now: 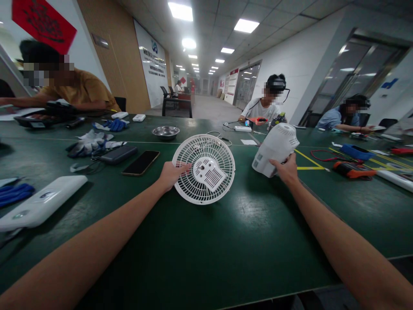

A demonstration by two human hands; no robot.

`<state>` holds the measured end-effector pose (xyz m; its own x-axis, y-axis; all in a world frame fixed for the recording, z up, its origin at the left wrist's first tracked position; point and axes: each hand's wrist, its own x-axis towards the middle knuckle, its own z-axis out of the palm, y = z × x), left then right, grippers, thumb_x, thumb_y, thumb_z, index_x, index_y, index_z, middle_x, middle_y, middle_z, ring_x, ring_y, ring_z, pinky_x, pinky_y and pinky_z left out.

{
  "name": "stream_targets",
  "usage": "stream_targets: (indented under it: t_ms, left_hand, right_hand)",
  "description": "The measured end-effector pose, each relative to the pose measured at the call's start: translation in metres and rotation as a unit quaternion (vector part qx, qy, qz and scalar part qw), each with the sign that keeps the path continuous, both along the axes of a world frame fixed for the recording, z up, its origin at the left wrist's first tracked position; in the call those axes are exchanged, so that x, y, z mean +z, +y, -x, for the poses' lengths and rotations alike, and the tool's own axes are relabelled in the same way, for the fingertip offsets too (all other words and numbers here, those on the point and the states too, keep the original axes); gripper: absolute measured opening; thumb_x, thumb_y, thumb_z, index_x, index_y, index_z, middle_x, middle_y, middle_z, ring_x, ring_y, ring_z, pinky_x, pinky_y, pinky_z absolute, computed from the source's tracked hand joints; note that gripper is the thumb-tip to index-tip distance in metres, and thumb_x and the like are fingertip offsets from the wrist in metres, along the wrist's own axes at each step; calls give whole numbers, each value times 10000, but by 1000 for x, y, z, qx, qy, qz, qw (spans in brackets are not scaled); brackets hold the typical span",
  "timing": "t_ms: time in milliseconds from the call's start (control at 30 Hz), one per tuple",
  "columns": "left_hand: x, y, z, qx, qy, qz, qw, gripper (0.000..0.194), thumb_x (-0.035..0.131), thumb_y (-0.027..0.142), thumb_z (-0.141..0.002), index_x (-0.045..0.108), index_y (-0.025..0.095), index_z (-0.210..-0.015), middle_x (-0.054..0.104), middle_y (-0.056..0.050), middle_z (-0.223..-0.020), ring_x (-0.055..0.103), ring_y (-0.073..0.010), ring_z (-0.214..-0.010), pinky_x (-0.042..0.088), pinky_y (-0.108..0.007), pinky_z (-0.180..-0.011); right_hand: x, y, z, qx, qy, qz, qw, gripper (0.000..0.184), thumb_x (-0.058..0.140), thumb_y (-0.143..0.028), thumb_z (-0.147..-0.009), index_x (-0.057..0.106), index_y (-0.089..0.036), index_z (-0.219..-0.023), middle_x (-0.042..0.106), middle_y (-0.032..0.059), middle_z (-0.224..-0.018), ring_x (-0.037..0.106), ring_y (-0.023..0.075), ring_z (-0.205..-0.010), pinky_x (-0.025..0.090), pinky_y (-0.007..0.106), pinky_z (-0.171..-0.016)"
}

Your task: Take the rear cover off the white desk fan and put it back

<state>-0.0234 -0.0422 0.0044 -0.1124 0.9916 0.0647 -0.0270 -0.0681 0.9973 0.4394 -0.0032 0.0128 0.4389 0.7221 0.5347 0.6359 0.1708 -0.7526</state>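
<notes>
In my left hand is a round white fan grille, gripped at its left rim with the thumb lying over the bars. A slatted plate sits at the grille's centre, and the grille is tilted so that this side faces me. My right hand is closed around the lower right part of a white plastic fan housing, which has vent slots at its upper end. The housing leans to the right, apart from the grille. The far side of each part is hidden, as are most of my right fingers.
A metal bowl stands behind the grille. To the left lie a smartphone, a dark power bank, gloves and a white device. An orange multimeter lies at the right. Several people sit around the green table.
</notes>
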Motion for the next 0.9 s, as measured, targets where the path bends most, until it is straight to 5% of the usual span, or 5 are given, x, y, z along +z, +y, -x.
stream_targets:
  t_ms: [133, 400, 600, 767, 900]
  left_hand:
    - [2, -1, -1, 2, 5, 4, 1000, 253, 854, 249, -698, 750, 112, -884, 777, -117, -818, 751, -254, -737, 621, -409, -731]
    - [-3, 3, 3, -4, 4, 9, 1000, 270, 856, 256, -705, 749, 116, -909, 780, -127, -866, 757, -259, -762, 627, -418, -741]
    - [-3, 4, 5, -4, 22, 12, 1000, 273, 853, 278, -714, 748, 132, -919, 782, -119, -869, 756, -270, -760, 632, -429, -717]
    - [1, -1, 3, -11, 17, 4, 1000, 241, 844, 256, -727, 746, 127, -906, 781, -123, -877, 754, -266, -782, 630, -419, -728]
    - [7, -6, -2, -1, 9, 2, 1000, 204, 841, 235, -726, 742, 107, -850, 774, -114, -825, 747, -247, -746, 624, -405, -733]
  right_hand:
    - [5, 4, -4, 22, 14, -80, 996, 855, 768, -479, -652, 385, -186, -1357, 605, 126, -1209, 616, 272, -1034, 492, 467, -930]
    - [17, 2, 0, 11, 11, -141, 990, 773, 746, -472, -673, 430, -200, -1324, 583, 118, -1256, 606, 273, -1064, 490, 469, -932]
    - [37, -24, 35, -50, -76, -202, 975, 859, 790, -463, -641, 403, -190, -1358, 541, 152, -1351, 540, 328, -1221, 463, 456, -962]
    - [27, -42, 100, 87, -29, -92, 992, 704, 759, -518, -695, 461, -182, -1237, 642, 133, -1171, 626, 299, -1010, 496, 434, -877]
    - [3, -42, 133, 115, -93, 60, 987, 632, 725, -583, -713, 487, -192, -1149, 681, 132, -1080, 638, 307, -937, 501, 432, -840]
